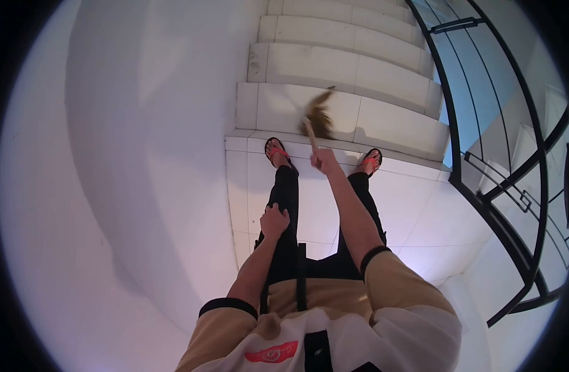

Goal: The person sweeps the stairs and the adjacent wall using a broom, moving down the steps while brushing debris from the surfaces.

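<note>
My right hand point(323, 160) is wrapped round the pale handle of a short broom point(319, 118), arm stretched forward. The broom's brown bristles, somewhat blurred, are against the white tiled step point(284, 102) just past my feet. On my left leg, near the knee, lies my left hand point(275, 221), with its fingers apart and nothing in it. Both feet, in sandals with red straps, stand apart on the tiled floor point(266, 180) at the edge of the stairs.
More tiled steps point(321, 31) continue beyond the broom. A smooth white wall point(166, 124) runs along the left. On the right stands a black metal railing point(448, 105), curving round beside the steps and floor.
</note>
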`<control>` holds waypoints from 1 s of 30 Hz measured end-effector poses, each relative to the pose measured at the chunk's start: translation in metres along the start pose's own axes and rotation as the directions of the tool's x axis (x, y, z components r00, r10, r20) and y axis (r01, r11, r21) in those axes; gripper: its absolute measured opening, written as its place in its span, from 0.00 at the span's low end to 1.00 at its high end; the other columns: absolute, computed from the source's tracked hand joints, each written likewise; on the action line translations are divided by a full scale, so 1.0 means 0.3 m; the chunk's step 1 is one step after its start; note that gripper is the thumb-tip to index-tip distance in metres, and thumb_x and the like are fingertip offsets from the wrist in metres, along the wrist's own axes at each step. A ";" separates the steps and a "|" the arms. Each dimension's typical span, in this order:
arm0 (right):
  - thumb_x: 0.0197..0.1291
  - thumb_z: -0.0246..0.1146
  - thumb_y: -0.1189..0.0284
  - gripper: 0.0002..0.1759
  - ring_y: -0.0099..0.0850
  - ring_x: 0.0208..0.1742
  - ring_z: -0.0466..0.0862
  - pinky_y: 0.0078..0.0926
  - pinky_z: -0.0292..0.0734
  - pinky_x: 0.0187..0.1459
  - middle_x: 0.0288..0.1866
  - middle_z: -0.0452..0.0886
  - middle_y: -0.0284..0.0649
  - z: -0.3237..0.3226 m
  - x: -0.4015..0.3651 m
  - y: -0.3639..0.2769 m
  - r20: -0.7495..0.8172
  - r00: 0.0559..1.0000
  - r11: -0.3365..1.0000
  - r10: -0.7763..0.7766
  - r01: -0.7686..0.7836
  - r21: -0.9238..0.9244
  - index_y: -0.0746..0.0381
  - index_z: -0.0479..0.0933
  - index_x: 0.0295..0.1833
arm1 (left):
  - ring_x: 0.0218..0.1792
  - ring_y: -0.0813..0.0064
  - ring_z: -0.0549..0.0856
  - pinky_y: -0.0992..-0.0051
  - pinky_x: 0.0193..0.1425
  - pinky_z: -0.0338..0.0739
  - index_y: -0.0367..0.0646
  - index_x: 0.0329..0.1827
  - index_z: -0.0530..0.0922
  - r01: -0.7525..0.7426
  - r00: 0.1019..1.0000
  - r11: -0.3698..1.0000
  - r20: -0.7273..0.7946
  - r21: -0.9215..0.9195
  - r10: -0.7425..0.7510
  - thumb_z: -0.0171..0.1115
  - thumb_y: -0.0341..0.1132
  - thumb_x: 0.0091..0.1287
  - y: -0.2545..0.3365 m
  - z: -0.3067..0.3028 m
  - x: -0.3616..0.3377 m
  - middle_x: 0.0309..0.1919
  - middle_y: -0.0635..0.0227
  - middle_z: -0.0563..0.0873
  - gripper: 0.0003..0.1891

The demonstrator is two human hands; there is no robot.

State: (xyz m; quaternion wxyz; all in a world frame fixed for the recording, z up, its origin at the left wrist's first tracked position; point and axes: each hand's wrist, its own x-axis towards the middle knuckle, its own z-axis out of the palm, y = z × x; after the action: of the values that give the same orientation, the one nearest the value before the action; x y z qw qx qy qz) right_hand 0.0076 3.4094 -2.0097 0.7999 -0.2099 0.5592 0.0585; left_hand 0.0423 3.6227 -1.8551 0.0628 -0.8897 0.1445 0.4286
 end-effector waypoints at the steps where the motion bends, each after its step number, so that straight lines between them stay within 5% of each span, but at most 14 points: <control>1: 0.48 0.53 0.75 0.05 0.23 0.11 0.63 0.19 0.55 0.10 0.13 0.63 0.33 0.023 0.014 -0.034 0.046 0.999 0.995 0.006 -0.011 0.102 0.61 0.65 0.23 | 0.35 0.53 0.80 0.60 0.39 0.75 0.38 0.40 0.71 -0.007 1.000 1.000 0.001 -0.015 0.007 0.53 0.44 0.55 -0.005 0.003 0.005 0.34 0.51 0.76 0.18; 4: 0.54 0.49 0.78 0.03 0.15 0.10 0.60 0.14 0.54 0.08 0.14 0.63 0.33 0.115 0.012 -0.107 0.187 0.982 0.916 0.001 -0.076 0.394 0.66 0.68 0.33 | 0.35 0.53 0.80 0.60 0.39 0.75 0.38 0.40 0.71 -0.011 1.000 0.999 -0.002 -0.040 0.011 0.53 0.44 0.55 -0.038 -0.002 0.005 0.34 0.52 0.76 0.18; 6: 0.54 0.51 0.76 0.09 0.23 0.11 0.66 0.20 0.60 0.10 0.16 0.67 0.37 0.159 -0.114 -0.053 -0.133 0.943 0.929 -0.305 0.263 -0.261 0.66 0.68 0.41 | 0.35 0.53 0.80 0.60 0.39 0.75 0.38 0.40 0.71 -0.017 1.000 0.999 -0.017 -0.038 0.017 0.53 0.44 0.55 -0.038 -0.011 0.003 0.34 0.52 0.76 0.18; 7: 0.54 0.51 0.75 0.12 0.27 0.11 0.69 0.22 0.64 0.12 0.17 0.69 0.40 0.163 -0.191 -0.003 -0.193 0.844 0.745 -0.501 0.307 -0.591 0.67 0.68 0.45 | 0.35 0.53 0.80 0.60 0.39 0.75 0.38 0.40 0.71 -0.014 1.000 0.999 0.002 -0.029 0.014 0.53 0.44 0.56 -0.037 -0.018 0.006 0.34 0.52 0.76 0.18; 8: 0.54 0.54 0.72 0.23 0.44 0.20 0.77 0.37 0.72 0.22 0.22 0.75 0.50 0.114 -0.163 0.138 -0.042 0.509 0.262 -0.860 0.370 -0.891 0.66 0.63 0.55 | 0.35 0.53 0.80 0.60 0.39 0.75 0.38 0.40 0.71 -0.010 1.000 1.000 0.018 -0.025 0.010 0.53 0.44 0.56 -0.038 -0.032 0.010 0.34 0.52 0.76 0.18; 10: 0.52 0.53 0.74 0.27 0.53 0.37 0.78 0.47 0.71 0.37 0.32 0.76 0.60 0.268 -0.378 0.100 -0.310 0.846 0.541 -0.434 -0.030 -0.840 0.69 0.58 0.59 | 0.35 0.53 0.80 0.60 0.40 0.75 0.38 0.41 0.71 -0.003 0.999 1.000 0.048 -0.021 0.004 0.53 0.45 0.56 -0.031 -0.052 0.014 0.34 0.52 0.76 0.18; 12: 0.51 0.53 0.73 0.24 0.49 0.30 0.79 0.43 0.73 0.32 0.25 0.76 0.57 0.317 -0.290 0.207 -0.092 0.781 0.399 -0.618 0.210 -0.893 0.72 0.61 0.54 | 0.35 0.54 0.80 0.60 0.40 0.74 0.38 0.40 0.71 -0.008 0.999 0.999 0.039 -0.032 0.010 0.52 0.45 0.56 -0.033 -0.054 0.018 0.35 0.52 0.76 0.18; 14: 0.53 0.53 0.73 0.20 0.43 0.25 0.77 0.38 0.70 0.27 0.23 0.74 0.51 0.357 -0.122 0.154 0.001 0.979 0.957 -0.205 0.201 -0.210 0.71 0.63 0.51 | 0.35 0.54 0.80 0.60 0.40 0.74 0.38 0.40 0.71 -0.002 0.999 0.999 0.047 -0.033 0.003 0.52 0.45 0.56 -0.042 -0.050 0.025 0.35 0.52 0.76 0.18; 16: 0.54 0.52 0.73 0.16 0.36 0.21 0.74 0.32 0.68 0.22 0.21 0.72 0.46 0.348 0.026 0.058 0.238 0.968 0.934 0.082 -0.157 0.319 0.70 0.65 0.48 | 0.35 0.54 0.80 0.60 0.40 0.74 0.38 0.40 0.71 0.011 0.998 0.999 0.069 -0.032 -0.008 0.52 0.45 0.56 -0.048 -0.048 0.033 0.35 0.52 0.76 0.18; 18: 0.55 0.51 0.74 0.13 0.29 0.17 0.71 0.26 0.65 0.17 0.19 0.71 0.40 0.334 0.068 -0.027 0.254 0.963 0.950 0.093 -0.162 0.265 0.68 0.67 0.45 | 0.35 0.54 0.80 0.60 0.40 0.74 0.38 0.40 0.71 -0.003 0.999 0.999 0.041 -0.050 0.005 0.52 0.45 0.56 -0.060 -0.027 0.046 0.34 0.52 0.76 0.18; 21: 0.57 0.51 0.73 0.10 0.23 0.13 0.69 0.21 0.63 0.11 0.17 0.69 0.35 0.292 -0.031 0.078 -0.049 0.909 0.831 -0.415 0.356 -0.427 0.67 0.68 0.43 | 0.35 0.54 0.80 0.60 0.40 0.75 0.38 0.41 0.71 -0.022 0.999 0.999 0.027 -0.040 0.023 0.52 0.45 0.56 -0.068 -0.018 0.043 0.34 0.52 0.76 0.19; 25: 0.56 0.52 0.72 0.11 0.24 0.15 0.71 0.21 0.65 0.14 0.17 0.70 0.36 0.320 -0.231 0.328 -0.259 0.780 0.679 -0.569 0.269 -0.683 0.67 0.68 0.42 | 0.35 0.54 0.80 0.61 0.39 0.75 0.38 0.41 0.71 -0.016 0.997 1.000 0.071 -0.018 0.017 0.53 0.45 0.56 -0.053 -0.035 0.039 0.34 0.52 0.76 0.19; 27: 0.55 0.53 0.73 0.08 0.23 0.16 0.70 0.19 0.64 0.14 0.17 0.69 0.34 0.400 -0.246 0.266 -0.303 0.894 0.880 -0.329 0.174 -0.441 0.67 0.68 0.38 | 0.35 0.53 0.80 0.61 0.40 0.75 0.38 0.41 0.72 -0.033 0.999 0.999 0.042 -0.014 0.034 0.53 0.45 0.55 -0.043 -0.046 0.045 0.34 0.51 0.76 0.19; 30: 0.54 0.55 0.72 0.08 0.20 0.13 0.63 0.15 0.59 0.13 0.15 0.65 0.30 0.394 -0.096 -0.031 0.176 0.981 0.877 0.084 -0.157 0.454 0.63 0.64 0.28 | 0.36 0.53 0.80 0.61 0.40 0.75 0.38 0.41 0.72 -0.024 0.999 1.000 0.032 0.002 0.024 0.54 0.45 0.55 -0.034 -0.045 0.038 0.35 0.50 0.77 0.19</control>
State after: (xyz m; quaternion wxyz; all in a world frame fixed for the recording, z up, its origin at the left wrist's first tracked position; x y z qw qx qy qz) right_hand 0.1029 3.4526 -1.9468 0.8615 0.0286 0.5068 -0.0120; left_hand 0.0624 3.6269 -1.8558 0.0611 -0.8807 0.1547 0.4435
